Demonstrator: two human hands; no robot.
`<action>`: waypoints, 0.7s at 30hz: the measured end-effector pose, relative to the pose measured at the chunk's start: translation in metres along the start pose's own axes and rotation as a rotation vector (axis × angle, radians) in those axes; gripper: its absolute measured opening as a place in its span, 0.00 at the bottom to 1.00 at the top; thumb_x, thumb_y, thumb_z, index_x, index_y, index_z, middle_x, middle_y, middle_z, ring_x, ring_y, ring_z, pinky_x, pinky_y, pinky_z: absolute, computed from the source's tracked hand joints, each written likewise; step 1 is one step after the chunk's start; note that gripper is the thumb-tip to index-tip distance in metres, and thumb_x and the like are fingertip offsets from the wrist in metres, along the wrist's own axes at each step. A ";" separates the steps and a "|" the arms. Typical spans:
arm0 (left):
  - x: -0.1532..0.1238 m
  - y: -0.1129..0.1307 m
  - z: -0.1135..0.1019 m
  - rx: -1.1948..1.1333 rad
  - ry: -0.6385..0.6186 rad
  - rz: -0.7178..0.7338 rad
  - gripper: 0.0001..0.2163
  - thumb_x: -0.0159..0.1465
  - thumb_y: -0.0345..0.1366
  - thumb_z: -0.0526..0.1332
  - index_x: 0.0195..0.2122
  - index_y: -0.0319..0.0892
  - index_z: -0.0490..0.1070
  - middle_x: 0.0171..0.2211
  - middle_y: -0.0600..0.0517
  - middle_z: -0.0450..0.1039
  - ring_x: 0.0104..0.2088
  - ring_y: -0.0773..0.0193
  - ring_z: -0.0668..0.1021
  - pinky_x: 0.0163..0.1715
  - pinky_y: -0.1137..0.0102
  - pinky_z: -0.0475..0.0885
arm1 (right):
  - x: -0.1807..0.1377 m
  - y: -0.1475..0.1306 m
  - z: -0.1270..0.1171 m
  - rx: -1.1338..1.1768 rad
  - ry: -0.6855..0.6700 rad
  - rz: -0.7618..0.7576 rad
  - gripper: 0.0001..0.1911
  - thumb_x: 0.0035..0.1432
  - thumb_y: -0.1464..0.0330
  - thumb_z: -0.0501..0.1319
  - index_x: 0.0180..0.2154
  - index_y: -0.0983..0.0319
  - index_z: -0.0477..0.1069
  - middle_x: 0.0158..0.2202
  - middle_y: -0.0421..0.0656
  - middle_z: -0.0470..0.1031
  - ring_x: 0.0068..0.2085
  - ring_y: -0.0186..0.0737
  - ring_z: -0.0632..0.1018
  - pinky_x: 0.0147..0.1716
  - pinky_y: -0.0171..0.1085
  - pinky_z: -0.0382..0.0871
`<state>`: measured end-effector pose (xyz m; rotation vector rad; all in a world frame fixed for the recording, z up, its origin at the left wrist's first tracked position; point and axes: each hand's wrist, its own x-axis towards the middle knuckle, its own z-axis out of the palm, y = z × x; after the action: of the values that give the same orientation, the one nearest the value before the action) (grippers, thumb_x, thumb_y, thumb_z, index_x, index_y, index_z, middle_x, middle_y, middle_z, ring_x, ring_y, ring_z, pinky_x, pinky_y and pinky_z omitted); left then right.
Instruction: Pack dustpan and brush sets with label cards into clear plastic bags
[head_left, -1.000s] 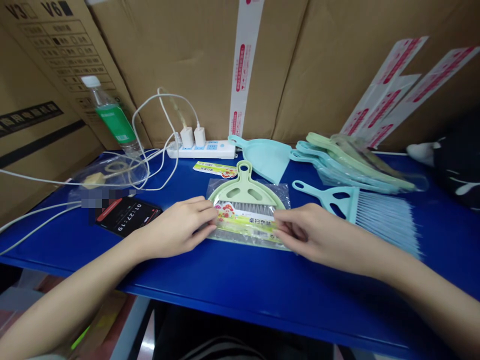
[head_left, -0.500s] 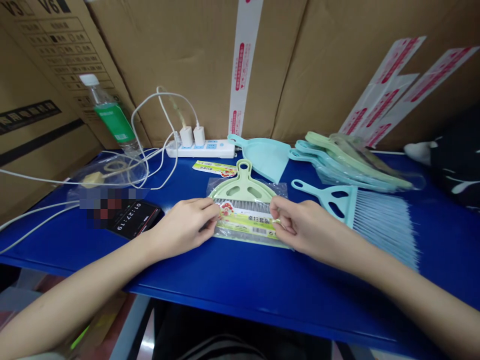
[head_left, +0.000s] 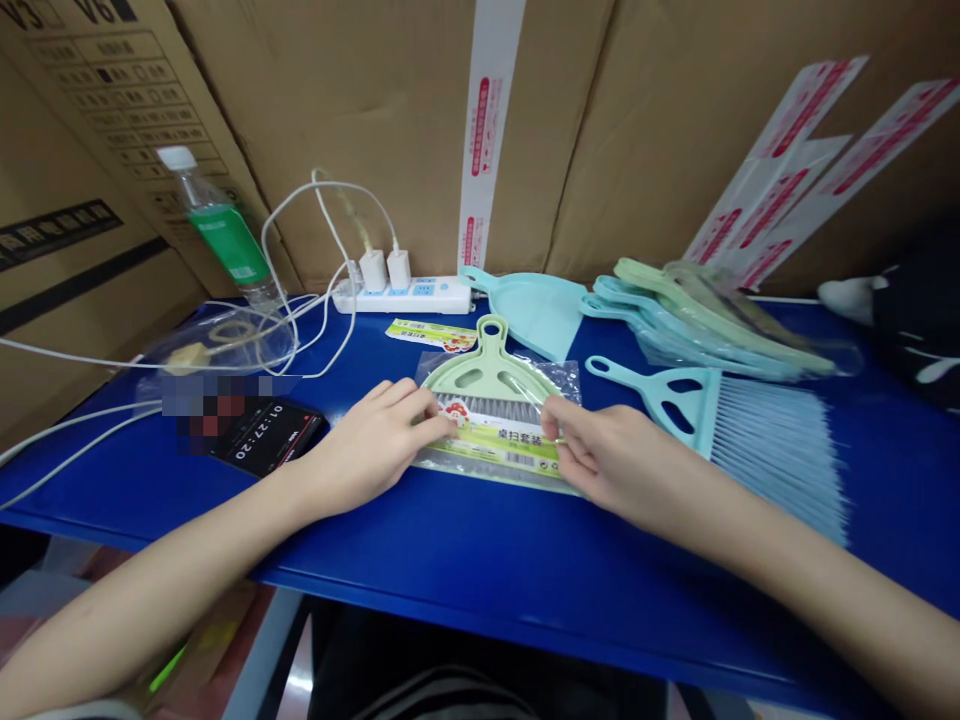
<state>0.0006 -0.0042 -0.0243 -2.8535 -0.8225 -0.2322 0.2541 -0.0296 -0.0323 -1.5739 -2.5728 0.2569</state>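
A green dustpan-and-brush set (head_left: 491, 375) in a clear plastic bag lies flat on the blue table (head_left: 480, 570), with a yellow-green label card (head_left: 501, 442) across its lower part. My left hand (head_left: 371, 447) lies on the bag's left edge, fingers stretched onto the label. At the bag's right edge my right hand (head_left: 600, 457) pinches the plastic and the card with bent fingers.
A loose blue brush (head_left: 739, 425) lies to the right, a blue dustpan (head_left: 536, 310) and a stack of bagged sets (head_left: 705, 325) behind. A spare label (head_left: 431, 335), a power strip (head_left: 405, 296) with cables, a bottle (head_left: 221, 235) and a phone (head_left: 259, 435) are at left. Cardboard boxes wall the back.
My left fingers have slid further right onto the label. My right hand shifted slightly along the bag's right edge. The phone timer ticked from 19 to 20.
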 end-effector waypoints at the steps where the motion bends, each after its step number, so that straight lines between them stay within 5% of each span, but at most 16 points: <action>1: 0.000 0.000 -0.001 0.012 -0.004 0.022 0.16 0.64 0.22 0.50 0.47 0.43 0.71 0.39 0.48 0.72 0.39 0.59 0.71 0.37 0.66 0.67 | -0.001 0.000 0.000 -0.037 0.009 0.000 0.09 0.52 0.77 0.52 0.36 0.61 0.65 0.16 0.32 0.58 0.19 0.35 0.67 0.20 0.32 0.52; 5: 0.001 0.001 -0.002 0.019 -0.059 0.072 0.21 0.65 0.21 0.48 0.53 0.48 0.70 0.39 0.49 0.71 0.39 0.61 0.71 0.37 0.67 0.63 | -0.004 -0.002 -0.002 -0.189 0.079 -0.067 0.10 0.53 0.77 0.53 0.36 0.61 0.68 0.19 0.37 0.69 0.20 0.37 0.71 0.19 0.34 0.50; 12: 0.002 0.003 -0.001 0.073 -0.112 0.082 0.23 0.66 0.22 0.48 0.58 0.50 0.66 0.39 0.49 0.70 0.39 0.61 0.71 0.39 0.67 0.63 | -0.005 0.000 -0.004 -0.192 0.186 -0.455 0.26 0.52 0.83 0.51 0.48 0.58 0.72 0.34 0.39 0.80 0.30 0.37 0.79 0.28 0.34 0.67; 21: 0.005 0.008 -0.002 0.179 -0.127 0.107 0.18 0.70 0.28 0.48 0.57 0.48 0.67 0.39 0.49 0.71 0.39 0.61 0.72 0.38 0.67 0.63 | -0.004 -0.003 0.002 -0.225 0.202 -0.441 0.27 0.51 0.84 0.54 0.49 0.58 0.73 0.32 0.39 0.80 0.28 0.37 0.79 0.26 0.34 0.68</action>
<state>0.0086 -0.0089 -0.0224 -2.7540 -0.6726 0.0348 0.2526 -0.0348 -0.0333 -0.9775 -2.7637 -0.2274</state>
